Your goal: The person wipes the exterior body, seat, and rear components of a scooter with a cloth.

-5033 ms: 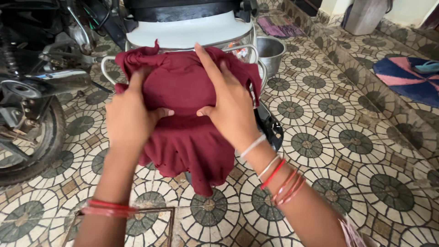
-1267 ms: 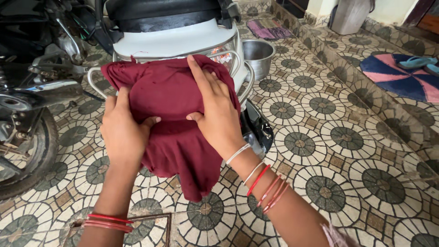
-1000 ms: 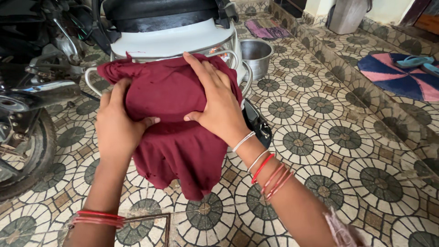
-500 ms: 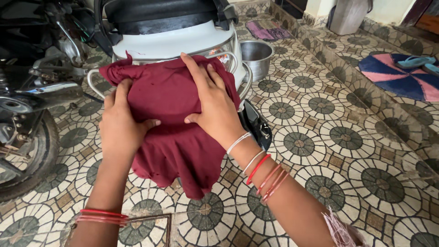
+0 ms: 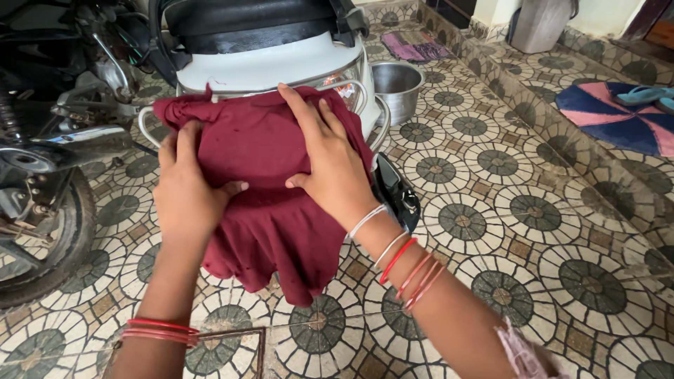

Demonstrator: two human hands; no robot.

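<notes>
I see my left hand (image 5: 186, 196) and right hand (image 5: 330, 165) pressed flat, fingers spread, on the maroon cloth (image 5: 270, 182). Neither hand grips it. The cloth drapes over the white scooter's (image 5: 267, 60) rear, its lower edge hanging above the tiled floor (image 5: 491, 210).

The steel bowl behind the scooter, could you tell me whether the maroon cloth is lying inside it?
No, the maroon cloth is draped over the scooter's rear, apart from the steel bowl.

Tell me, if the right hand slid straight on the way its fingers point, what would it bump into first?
The right hand lies flat on the maroon cloth, fingers pointing up and away. Going on, it would probably meet the scooter's white rear panel first, though depth is hard to judge.
</notes>
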